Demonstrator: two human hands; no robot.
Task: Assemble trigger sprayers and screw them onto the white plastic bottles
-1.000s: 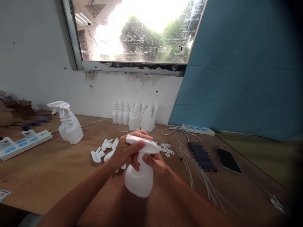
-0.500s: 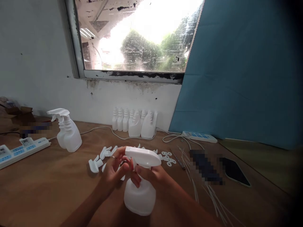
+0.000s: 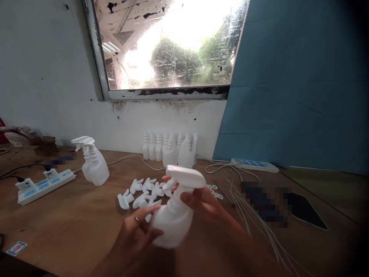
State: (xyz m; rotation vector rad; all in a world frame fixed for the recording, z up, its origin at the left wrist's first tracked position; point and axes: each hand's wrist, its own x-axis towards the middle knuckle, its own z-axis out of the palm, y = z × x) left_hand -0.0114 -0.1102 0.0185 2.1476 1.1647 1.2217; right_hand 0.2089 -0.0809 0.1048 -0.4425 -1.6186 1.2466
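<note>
Grip: right hand (image 3: 206, 204) closed round neck of white plastic spray bottle (image 3: 173, 225); left hand (image 3: 135, 229) at lower body, blurred, closure unclear | bottle: between hands, long axis tilted, head rightward | nearer base: left

dirty window (image 3: 170, 50), blue curtain (image 3: 288, 84), dark phone (image 3: 308, 211)
</note>
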